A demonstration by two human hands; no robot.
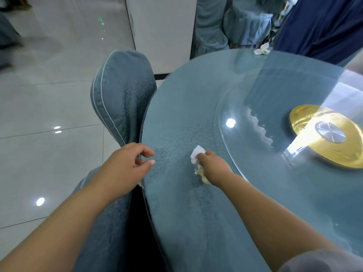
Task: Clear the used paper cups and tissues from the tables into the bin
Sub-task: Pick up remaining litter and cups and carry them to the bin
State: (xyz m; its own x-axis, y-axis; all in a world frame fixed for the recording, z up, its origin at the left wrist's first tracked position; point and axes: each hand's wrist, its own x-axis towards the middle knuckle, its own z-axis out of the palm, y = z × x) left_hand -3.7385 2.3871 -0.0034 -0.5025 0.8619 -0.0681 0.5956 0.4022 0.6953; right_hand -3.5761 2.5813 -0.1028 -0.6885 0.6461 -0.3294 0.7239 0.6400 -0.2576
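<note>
Currently I'd gather the whole wad before lifting, incl. the yellowed bit under the palm, so nothing drops. Right hand: fingers curled tight on crumpled tissue, lying on the table nr the glass turntable rim. Left hand: loosely curled, empty, at table edge. 1 far tissue remains.

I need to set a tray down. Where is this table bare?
Bare: the near table strip between the left hand and the right hand; also the arc from the left hand up to the far tissue, outside the turntable. Crowded: where the right hand grips a tissue beside the turntable's edge.
</note>
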